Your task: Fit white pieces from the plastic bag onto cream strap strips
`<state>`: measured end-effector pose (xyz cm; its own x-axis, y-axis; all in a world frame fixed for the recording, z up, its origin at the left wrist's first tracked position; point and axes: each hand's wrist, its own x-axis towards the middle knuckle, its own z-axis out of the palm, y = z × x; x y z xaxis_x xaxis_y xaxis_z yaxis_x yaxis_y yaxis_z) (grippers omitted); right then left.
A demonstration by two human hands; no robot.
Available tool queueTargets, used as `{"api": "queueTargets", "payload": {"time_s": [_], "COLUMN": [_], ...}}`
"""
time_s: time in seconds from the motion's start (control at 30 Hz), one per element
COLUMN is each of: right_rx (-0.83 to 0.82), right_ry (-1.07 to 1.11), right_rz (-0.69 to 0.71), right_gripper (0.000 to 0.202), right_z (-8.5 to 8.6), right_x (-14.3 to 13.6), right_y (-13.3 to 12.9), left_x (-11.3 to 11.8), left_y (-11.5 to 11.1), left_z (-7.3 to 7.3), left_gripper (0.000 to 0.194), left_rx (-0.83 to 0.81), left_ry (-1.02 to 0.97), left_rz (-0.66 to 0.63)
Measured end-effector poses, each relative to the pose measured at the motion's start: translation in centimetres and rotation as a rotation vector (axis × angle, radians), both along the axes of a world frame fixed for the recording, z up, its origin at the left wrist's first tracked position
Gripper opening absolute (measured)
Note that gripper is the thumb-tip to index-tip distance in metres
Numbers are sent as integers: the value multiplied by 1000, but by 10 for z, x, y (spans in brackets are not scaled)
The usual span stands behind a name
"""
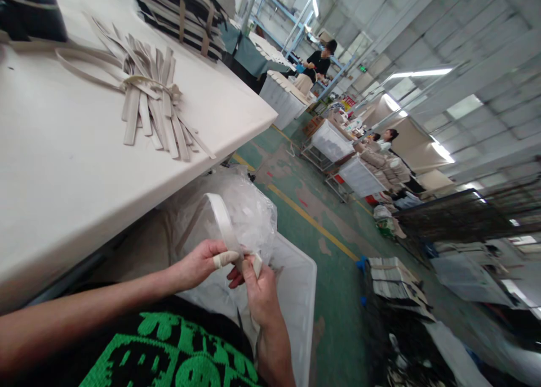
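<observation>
A light beige fabric strap (221, 218) arches up in a loop from between my hands, in front of the table edge. My left hand (211, 263) pinches it between thumb and fingers; the thumb has a pale covering on it. Close against it, my right hand (258, 285) is closed on the strap's short end, which sticks out by the thumb. A tied bundle of similar straps (154, 102) lies on the table to the upper left. Beneath my hands are clear plastic sheeting (249, 201) and a white plastic bin (306, 280).
The cream-topped table (84, 167) fills the left, its corner pointing right. Stacked dark and beige pieces (190, 18) stand at its far side. A person (319, 63) works in the background. White bins (333, 141) on carts and a stack of folded pieces (391, 277) flank the green floor (313, 223).
</observation>
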<state>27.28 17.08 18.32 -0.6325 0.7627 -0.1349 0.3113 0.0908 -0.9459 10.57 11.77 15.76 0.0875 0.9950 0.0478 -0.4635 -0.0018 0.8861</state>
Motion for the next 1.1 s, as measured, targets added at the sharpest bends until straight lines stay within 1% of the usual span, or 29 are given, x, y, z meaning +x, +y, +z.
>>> {"api": "queueTargets", "payload": {"time_s": [0.07,0.1,0.17,0.2,0.23,0.3,0.4,0.47,0.57,0.6,0.63,0.7,0.73,0.77,0.8,0.87,0.93,1.0,1.07,1.1], "right_rx": [-9,-6,22,44,62,127,297,385,378,355,324,218,145,65,-17,-144,-209,-230,-228,-232], "right_ry": [61,93,143,152,145,120,152,199,222,239,266,349,403,455,499,546,527,495,440,390], "right_rz": [-120,-203,-346,-383,-385,-318,-132,-19,102,104,78,-37,-102,-152,-178,-170,-148,-152,-158,-185], "right_gripper": [44,45,44,43,41,35,26,24,22,20,18,14,15,17,22,27,24,25,33,36], "right_z": [-6,-10,-18,-21,-23,-25,-21,-18,-19,-20,-21,-19,-16,-10,-3,14,29,36,34,31], "right_x": [8,13,20,21,21,14,-6,-19,-28,-28,-26,-17,-9,0,12,41,73,105,128,134], "right_y": [9,14,25,29,33,36,34,31,28,28,27,25,23,21,17,8,-4,-14,-20,-21], "left_x": [-8,-12,-17,-17,-16,-10,1,5,6,6,7,8,9,10,10,9,3,-8,-20,-25], "left_y": [2,2,1,-1,-3,-7,-12,-15,-17,-17,-18,-16,-14,-12,-8,1,12,24,33,37], "left_z": [-1,-2,-3,-3,-2,0,6,9,8,5,1,-13,-21,-31,-40,-56,-68,-73,-73,-71], "left_gripper": [32,33,37,38,39,40,40,38,37,38,41,51,55,58,57,45,32,24,21,21], "left_rx": [-112,-171,-268,-299,-322,-346,-349,-343,-341,-343,-351,-407,-466,-545,-640,-822,-921,-929,-898,-877], "left_ry": [-18,-60,-188,-249,-293,-325,-322,-326,-324,-324,-332,-382,-427,-483,-543,-642,-691,-715,-739,-743], "left_rz": [98,115,69,24,-24,-105,-191,-244,-309,-323,-344,-387,-385,-353,-277,-22,227,398,528,596]}}
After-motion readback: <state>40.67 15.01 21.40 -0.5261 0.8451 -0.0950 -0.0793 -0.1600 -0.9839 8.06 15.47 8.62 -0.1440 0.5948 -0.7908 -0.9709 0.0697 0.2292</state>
